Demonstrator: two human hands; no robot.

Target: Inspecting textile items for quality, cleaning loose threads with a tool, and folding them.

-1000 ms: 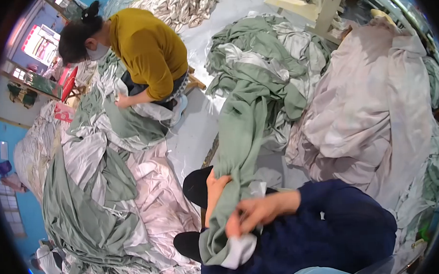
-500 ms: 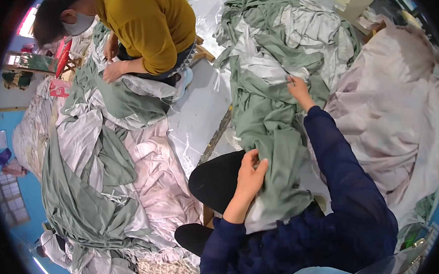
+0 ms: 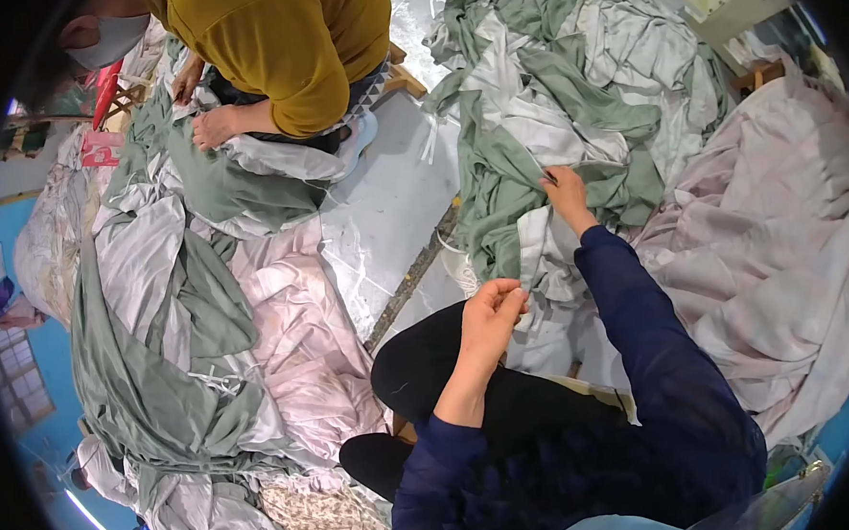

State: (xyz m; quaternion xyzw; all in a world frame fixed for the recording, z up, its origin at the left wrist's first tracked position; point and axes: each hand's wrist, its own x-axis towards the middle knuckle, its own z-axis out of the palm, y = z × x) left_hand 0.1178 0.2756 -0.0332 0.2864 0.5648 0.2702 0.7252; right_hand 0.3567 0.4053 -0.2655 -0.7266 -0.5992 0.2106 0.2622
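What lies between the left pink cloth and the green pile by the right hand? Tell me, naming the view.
Between the left pink cloth and the green pile lies grey floor, crossed by a dark strip; the head view shows it.

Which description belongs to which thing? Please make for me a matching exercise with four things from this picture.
1. person's left hand
2. person's right hand
3. co-worker's top
4. person's sleeves

A. mustard yellow
B. holding a small dark object
C. navy blue
D. close to the black-trousered knee

Pairs: 1-D; 2-B; 3-A; 4-C
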